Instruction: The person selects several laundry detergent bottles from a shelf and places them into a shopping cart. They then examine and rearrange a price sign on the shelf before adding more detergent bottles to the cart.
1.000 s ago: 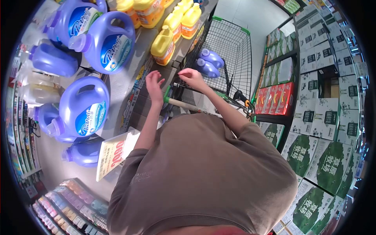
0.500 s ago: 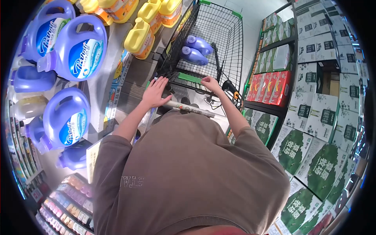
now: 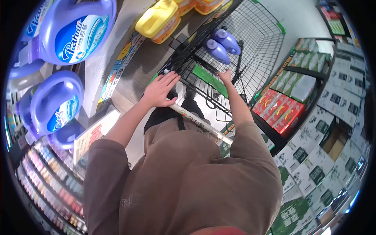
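My left hand (image 3: pixel 161 91) lies flat, fingers extended, at the left end of the shopping cart's handle (image 3: pixel 203 124). My right hand (image 3: pixel 225 75) is over the cart's near end, close to a green panel (image 3: pixel 210 81). Its fingers look curled, but whether they grip anything is too small to make out. Inside the wire shopping cart (image 3: pixel 261 58), two purple detergent bottles (image 3: pixel 217 51) lie side by side on their sides, beyond my right hand.
Large purple detergent bottles (image 3: pixel 84 33) and yellow jugs (image 3: pixel 158 19) stand on the left shelf. A price sign (image 3: pixel 94 135) juts out below. On the right are red boxes (image 3: pixel 279 109) and stacked white-and-green cartons (image 3: pixel 301 156).
The view has turned, so the cart and its bottles appear further right and slanted. The shelf bottles on the left look larger. My left hand keeps its place at the handle.
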Tool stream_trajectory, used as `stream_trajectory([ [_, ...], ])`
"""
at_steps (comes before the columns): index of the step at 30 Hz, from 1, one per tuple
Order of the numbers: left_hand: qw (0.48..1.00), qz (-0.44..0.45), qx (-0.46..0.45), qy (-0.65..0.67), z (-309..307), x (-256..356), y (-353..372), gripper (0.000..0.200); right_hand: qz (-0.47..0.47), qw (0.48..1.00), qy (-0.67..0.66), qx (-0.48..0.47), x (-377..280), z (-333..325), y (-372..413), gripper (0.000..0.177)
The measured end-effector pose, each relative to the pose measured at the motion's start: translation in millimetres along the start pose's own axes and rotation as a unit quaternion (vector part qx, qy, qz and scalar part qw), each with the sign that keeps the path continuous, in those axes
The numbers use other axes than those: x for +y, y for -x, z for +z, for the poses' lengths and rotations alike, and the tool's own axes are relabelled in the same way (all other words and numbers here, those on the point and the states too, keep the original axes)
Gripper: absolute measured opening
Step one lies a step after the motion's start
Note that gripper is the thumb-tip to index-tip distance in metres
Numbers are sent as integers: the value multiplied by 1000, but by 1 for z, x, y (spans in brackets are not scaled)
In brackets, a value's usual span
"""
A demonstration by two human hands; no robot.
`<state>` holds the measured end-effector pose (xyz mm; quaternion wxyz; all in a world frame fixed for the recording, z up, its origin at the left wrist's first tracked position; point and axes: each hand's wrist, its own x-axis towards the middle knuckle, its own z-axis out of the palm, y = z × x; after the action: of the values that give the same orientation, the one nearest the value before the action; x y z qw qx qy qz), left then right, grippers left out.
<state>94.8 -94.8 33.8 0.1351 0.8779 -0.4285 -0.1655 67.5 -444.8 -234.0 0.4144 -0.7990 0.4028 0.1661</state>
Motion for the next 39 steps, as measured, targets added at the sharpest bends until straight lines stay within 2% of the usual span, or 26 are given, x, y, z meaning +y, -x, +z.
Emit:
stream_trajectory([
  [4,1000,-11,-6,6,-1,-2,-1,81,-33,998,29,46,-15,5,-18,88],
  [5,1000,-9,-6,12,-1,-2,-1,82,-102,989,59,94,-18,8,-24,83],
  [7,999,-28,-6,14,-1,-3,-1,84,-72,983,145,85,-33,-5,-36,76],
  [9,999,-17,-14,35,1,-6,1,86,-210,945,164,190,-19,-2,-66,74],
  [11,999,-30,-13,34,6,-10,2,89,-194,966,138,100,-28,-8,-82,75],
  [12,998,-27,-17,45,7,-9,4,90,-146,970,191,29,-32,-5,-91,79],
  [15,999,-24,-18,35,10,-10,5,94,-115,965,234,-6,-44,-12,-96,81],
  [16,998,-23,-24,44,9,-11,4,94,-150,968,202,-22,-48,-18,-88,67],
  [17,998,-22,-29,53,10,-10,5,95,-172,960,214,-47,-41,-19,-97,71],
  [19,998,-24,-14,58,13,-12,7,95,-122,937,285,-161,-42,-17,-107,76],
  [21,998,-21,-14,62,12,-11,7,95,-80,940,280,-180,26,15,-166,78],
  [22,998,-26,-9,62,11,-10,7,95,-113,949,246,-163,33,22,-161,74],
  [23,998,-26,-16,59,10,-10,7,96,-93,966,216,-112,48,34,-163,40],
  [25,998,-30,-18,57,11,-10,9,96,-56,987,-12,-147,-11,9,-82,33],
  [28,998,-22,29,59,19,-12,11,96,-17,992,43,-116,-35,-1,-71,31],
  [31,997,-14,46,53,20,-12,15,95,-51,985,120,-116,-52,-11,-69,34],
  [32,997,-11,41,58,21,-12,15,95,-61,979,169,-98,-64,-20,-54,40],
  [33,997,-8,36,62,20,-13,15,95,-86,970,219,-64,-38,-13,-80,43],
  [35,998,-11,41,56,18,-11,16,94,-45,978,192,-70,-49,-33,-53,43],
  [39,997,-8,47,53,19,-10,17,92,-67,977,199,-46,-47,-70,-24,39],
])
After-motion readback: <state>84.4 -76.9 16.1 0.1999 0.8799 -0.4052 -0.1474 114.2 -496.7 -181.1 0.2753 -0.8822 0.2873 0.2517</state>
